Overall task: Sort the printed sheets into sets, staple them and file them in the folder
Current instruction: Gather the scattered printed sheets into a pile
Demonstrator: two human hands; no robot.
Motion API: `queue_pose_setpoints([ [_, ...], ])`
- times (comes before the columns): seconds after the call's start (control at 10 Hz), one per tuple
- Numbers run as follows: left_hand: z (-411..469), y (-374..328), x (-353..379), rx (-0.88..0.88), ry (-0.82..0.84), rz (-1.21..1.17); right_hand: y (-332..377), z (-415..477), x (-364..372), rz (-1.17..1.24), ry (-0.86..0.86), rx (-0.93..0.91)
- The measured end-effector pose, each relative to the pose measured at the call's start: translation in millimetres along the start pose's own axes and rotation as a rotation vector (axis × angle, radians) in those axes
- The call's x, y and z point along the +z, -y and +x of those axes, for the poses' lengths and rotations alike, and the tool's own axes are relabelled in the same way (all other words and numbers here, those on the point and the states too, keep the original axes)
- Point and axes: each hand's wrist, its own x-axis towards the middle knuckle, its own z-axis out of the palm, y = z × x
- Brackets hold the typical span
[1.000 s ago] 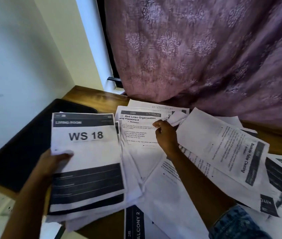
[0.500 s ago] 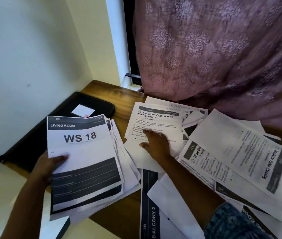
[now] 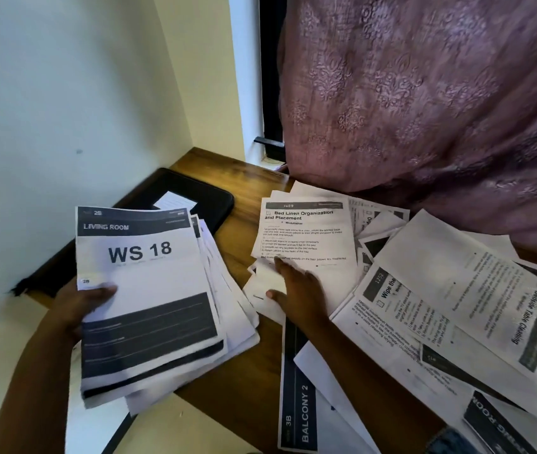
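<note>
We note left hand (image 3: pixel 75 306) fingers grasping the WS 18 stack (image 3: pixel 149 286), right hand (image 3: pixel 298 290) fingers released, flat on loose sheets (image 3: pixel 258 290), Bed Linen sheet (image 3: pixel 306 239) at their tips.

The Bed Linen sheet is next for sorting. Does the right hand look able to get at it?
Probably yes. The right hand lies open at the lower edge of the Bed Linen sheet, which lies on top with nothing covering it.

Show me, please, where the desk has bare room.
Bare wooden desk shows between the black folder and the white "Bed Linen" sheet, and between the "WS 18" stack and the "Balcony 2" sheet. Rightward, overlapping sheets crowd it.
</note>
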Motion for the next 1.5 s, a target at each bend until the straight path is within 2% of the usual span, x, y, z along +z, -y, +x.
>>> queue_pose_setpoints([
  [0.1,1,3,-6,-0.034,0.037,-0.042,4,3,-16,0.104,-0.036,0.083],
  [0.2,-3,3,14,-0.069,0.135,-0.02,23,7,-53,0.408,-0.158,0.075],
  [0.3,-2,9,39,-0.073,0.176,0.001,65,-3,-76,0.638,-0.069,-0.058],
  [0.4,-2,8,60,-0.113,0.175,-0.067,102,-22,-52,0.608,0.177,-0.153],
  [0.5,-7,2,76,-0.203,0.19,-0.244,118,-39,-6,0.334,0.412,-0.261],
  [0.6,-2,1,74,-0.185,0.23,-0.219,123,-55,28,0.14,0.556,-0.425],
  [0.7,0,9,69,-0.104,0.221,0.016,125,-63,31,0.303,0.597,-0.487],
  [0.8,-3,16,73,-0.019,0.181,0.113,114,-53,9,0.672,0.512,-0.292],
  [0.9,-12,4,72,0.112,0.094,0.117,89,-41,-14,0.74,0.217,-0.176],
  [1.0,-14,-27,46,0.307,0.09,0.1,64,-28,-32,0.727,0.038,-0.047],
  [1.1,7,-56,34,0.378,0.242,-0.009,61,-20,-50,0.935,0.136,0.042],
  [1.2,199,35,10,0.38,0.264,-0.113,72,-20,-67,1.202,0.28,0.08],
  [1.3,257,35,3,0.355,0.407,-0.205,64,-23,-90,1.288,0.205,0.128],
  [1.4,54,-91,64,0.271,0.459,-0.232,32,-29,-115,1.188,0.049,0.202],
  [1.5,-32,-94,170,0.217,0.718,-0.241,-10,-48,-138,1.16,-0.083,0.301],
])
